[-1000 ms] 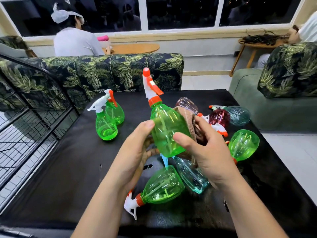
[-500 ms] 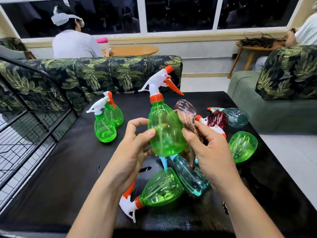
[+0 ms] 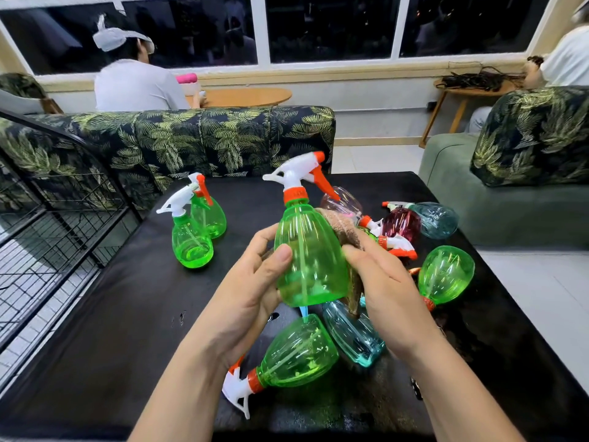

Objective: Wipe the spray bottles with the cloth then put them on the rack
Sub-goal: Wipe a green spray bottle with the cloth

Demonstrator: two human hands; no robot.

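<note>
The black table [image 3: 127, 346] carries two upright green spray bottles [image 3: 191, 247] and several toppled bottles [image 3: 299, 352].

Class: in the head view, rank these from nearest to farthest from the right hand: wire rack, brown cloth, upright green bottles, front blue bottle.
1. Brown cloth, in the right hand's grip.
2. Front blue bottle, lying just below the hand.
3. Upright green bottles, across on the left.
4. Wire rack, far left.

Left hand [image 3: 251, 291] gripped green bottle [image 3: 310, 256], thumb in front of fingers [image 3: 262, 241]; right hand [image 3: 390, 291] pinched cloth [image 3: 342, 224] against it.
</note>
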